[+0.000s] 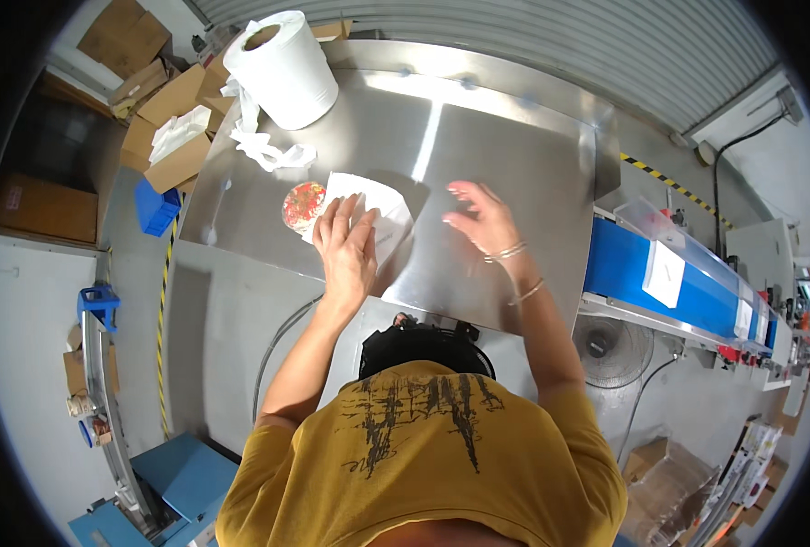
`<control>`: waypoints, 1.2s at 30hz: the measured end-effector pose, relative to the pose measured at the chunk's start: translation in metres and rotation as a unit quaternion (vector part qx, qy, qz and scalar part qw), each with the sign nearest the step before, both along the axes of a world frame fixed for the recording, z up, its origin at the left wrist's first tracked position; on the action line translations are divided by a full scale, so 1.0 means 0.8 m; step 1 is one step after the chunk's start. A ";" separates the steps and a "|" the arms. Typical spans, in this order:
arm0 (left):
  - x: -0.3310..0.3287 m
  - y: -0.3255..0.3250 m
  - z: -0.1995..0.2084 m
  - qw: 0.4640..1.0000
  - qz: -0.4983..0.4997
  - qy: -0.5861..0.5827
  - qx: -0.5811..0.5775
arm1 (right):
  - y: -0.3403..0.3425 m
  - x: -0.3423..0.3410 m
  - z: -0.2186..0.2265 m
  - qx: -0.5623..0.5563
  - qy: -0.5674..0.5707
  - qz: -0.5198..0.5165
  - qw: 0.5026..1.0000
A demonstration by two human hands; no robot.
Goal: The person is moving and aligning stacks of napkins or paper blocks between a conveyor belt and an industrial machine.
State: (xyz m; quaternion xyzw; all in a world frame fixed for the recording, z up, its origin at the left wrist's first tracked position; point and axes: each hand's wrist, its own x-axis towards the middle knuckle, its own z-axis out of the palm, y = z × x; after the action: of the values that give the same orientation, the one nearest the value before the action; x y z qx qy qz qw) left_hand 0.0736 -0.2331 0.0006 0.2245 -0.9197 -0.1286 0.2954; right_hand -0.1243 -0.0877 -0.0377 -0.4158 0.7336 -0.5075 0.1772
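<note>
My left hand (346, 244) lies flat with fingers spread on a white paper sheet (382, 211) on the steel table (505, 155). A round red patterned disc (301, 205) sits just left of the sheet, partly under its edge. My right hand (480, 219) hovers over bare steel to the right of the sheet, fingers apart and holding nothing; bracelets ring its wrist.
A big white paper roll (282, 68) stands at the table's far left corner with a crumpled strip (264, 146) trailing from it. Cardboard boxes (164, 128) lie beyond the left edge. A blue conveyor (669, 283) runs along the right. A fan (610, 346) sits below it.
</note>
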 end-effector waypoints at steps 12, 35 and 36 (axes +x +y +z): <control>-0.004 -0.010 0.008 0.999 0.036 0.009 -0.023 | 0.002 0.008 -0.041 -0.057 -0.180 0.115 0.975; 0.013 -0.012 0.001 0.999 -0.015 -0.036 -0.016 | -0.043 0.010 0.032 0.019 -0.027 0.127 0.991; 0.013 -0.013 0.003 0.999 -0.017 -0.035 -0.019 | -0.058 0.009 0.026 0.017 -0.026 0.125 0.992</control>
State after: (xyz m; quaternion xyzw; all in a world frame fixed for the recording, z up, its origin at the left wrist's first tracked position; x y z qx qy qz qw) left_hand 0.0839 -0.2436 0.0032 0.2074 -0.9354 -0.1087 0.2651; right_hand -0.1173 -0.1339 -0.0172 -0.4882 0.6795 -0.4794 0.2650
